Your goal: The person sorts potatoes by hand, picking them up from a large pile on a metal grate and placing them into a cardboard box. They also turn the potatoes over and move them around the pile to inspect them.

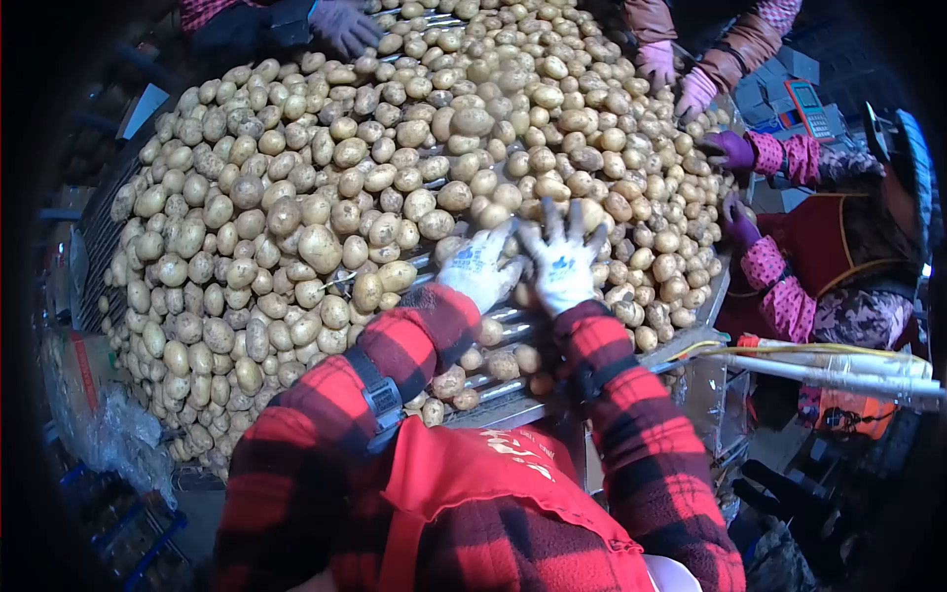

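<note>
Red-and-black plaid sleeves (pixel 395 355) reach over the grey metal roller bench (pixel 523 405); the white-gloved left hand (pixel 478 271) and right hand (pixel 562 264) lie palm-down side by side, each grip spread open, holding nothing. Heaped tan round potatoes (pixel 326 197) lie under and just ahead of the 2 hands, equally near each.

The person wears 2 white knitted gloves, each with a small blue print on the back, one on the left hand (pixel 480 268) and one on the right hand (pixel 562 266). The left sleeve (pixel 326 424) and the right sleeve (pixel 646 444) are of red and black checked cloth. A black strap (pixel 381 400) with a buckle goes around the left sleeve, and a dark band (pixel 602 375) around the right one. On the chest is a red apron (pixel 464 483) with white letters.
</note>
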The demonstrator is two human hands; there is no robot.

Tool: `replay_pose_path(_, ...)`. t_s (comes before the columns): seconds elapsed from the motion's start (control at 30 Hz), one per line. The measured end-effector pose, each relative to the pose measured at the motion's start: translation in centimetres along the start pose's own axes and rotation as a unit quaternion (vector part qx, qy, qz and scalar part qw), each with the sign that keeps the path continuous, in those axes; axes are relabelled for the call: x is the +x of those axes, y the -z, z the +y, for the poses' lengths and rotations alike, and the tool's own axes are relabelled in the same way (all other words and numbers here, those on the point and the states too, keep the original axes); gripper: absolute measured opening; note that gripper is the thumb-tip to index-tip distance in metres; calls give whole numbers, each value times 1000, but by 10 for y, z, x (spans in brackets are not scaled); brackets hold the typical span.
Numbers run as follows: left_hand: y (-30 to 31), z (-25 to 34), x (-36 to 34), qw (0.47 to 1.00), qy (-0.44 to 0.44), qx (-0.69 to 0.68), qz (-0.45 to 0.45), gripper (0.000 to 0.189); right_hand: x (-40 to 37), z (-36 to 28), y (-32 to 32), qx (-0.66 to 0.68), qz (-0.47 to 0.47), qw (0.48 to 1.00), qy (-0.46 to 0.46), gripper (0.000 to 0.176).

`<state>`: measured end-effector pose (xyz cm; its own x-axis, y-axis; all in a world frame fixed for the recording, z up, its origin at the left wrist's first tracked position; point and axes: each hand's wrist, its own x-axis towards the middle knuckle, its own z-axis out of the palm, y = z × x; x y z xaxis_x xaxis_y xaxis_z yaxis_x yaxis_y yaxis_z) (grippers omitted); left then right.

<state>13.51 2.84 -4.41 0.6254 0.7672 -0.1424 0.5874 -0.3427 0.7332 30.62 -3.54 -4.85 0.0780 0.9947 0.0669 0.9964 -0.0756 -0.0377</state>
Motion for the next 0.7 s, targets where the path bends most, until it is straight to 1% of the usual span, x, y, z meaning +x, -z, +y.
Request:
replay_pose_path(0.03,-2,-10,8,999,-38,16,4,67,14,14,-10,-27,15,1000,5,50)
replay_pose_path(0.07,7,-13,16,998,-62,28,-8,64,28,26,-2,-35,19,999,13,47)
replay_pose_path(0.1,17,-13,15,996,-82,40,-24,62,41,36,-4,-41,31,999,10,46)
replay_pose_path(0.13,32,-10,6,994,-99,48,-14,56,48,51,-9,-57,55,996,34,45)
replay_pose_path(0.17,40,-14,-4,991,-112,76,7,54,55,56,10,-65,23,997,25,45)
replay_pose_path(0.2,48,-21,-14,990,-120,67,13,53,61,70,16,-64,19,997,28,44)
replay_pose_path(0.23,57,-27,-25,990,-127,57,22,53,67,84,17,-77,28,996,38,48)
replay_pose_path(0.27,73,-23,-40,992,-97,78,-6,51,74,102,3,-127,42,989,65,52)
replay_pose_path(0.3,74,-42,-52,989,-135,65,13,47,91,115,5,-116,19,992,53,57)
replay_pose_path(0.33,88,-46,-66,985,-136,107,-6,46,104,109,28,-137,-13,989,-45,60)
replay_pose_path(0.37,108,-46,-80,978,-137,152,-27,46,119,125,37,-105,-70,987,-100,62)
replay_pose_path(0.4,134,-41,-97,972,-150,179,-6,43,128,147,23,-80,-42,989,-117,63)
replay_pose_path(0.43,155,-35,-104,979,-97,177,-29,41,130,152,23,-162,1,982,-99,61)
replay_pose_path(0.47,173,-41,-119,972,-121,200,35,40,130,141,29,-164,31,983,-77,60)
replay_pose_path(0.5,187,-50,-128,972,-86,210,59,40,127,125,39,-170,62,982,-60,59)
replay_pose_path(0.53,197,-55,-136,974,-48,199,100,39,117,109,39,-58,91,994,32,59)
replay_pose_path(0.57,201,-56,-140,972,-11,187,141,37,103,87,34,56,118,984,124,60)
replay_pose_path(0.6,196,-58,-140,971,-12,181,159,36,84,49,25,50,59,985,153,61)
replay_pose_path(0.67,183,-68,-146,962,-5,181,205,35,45,-19,15,80,-10,964,254,64)
replay_pose_path(0.7,180,-71,-146,976,-10,157,153,36,32,-42,13,115,-18,937,329,66)
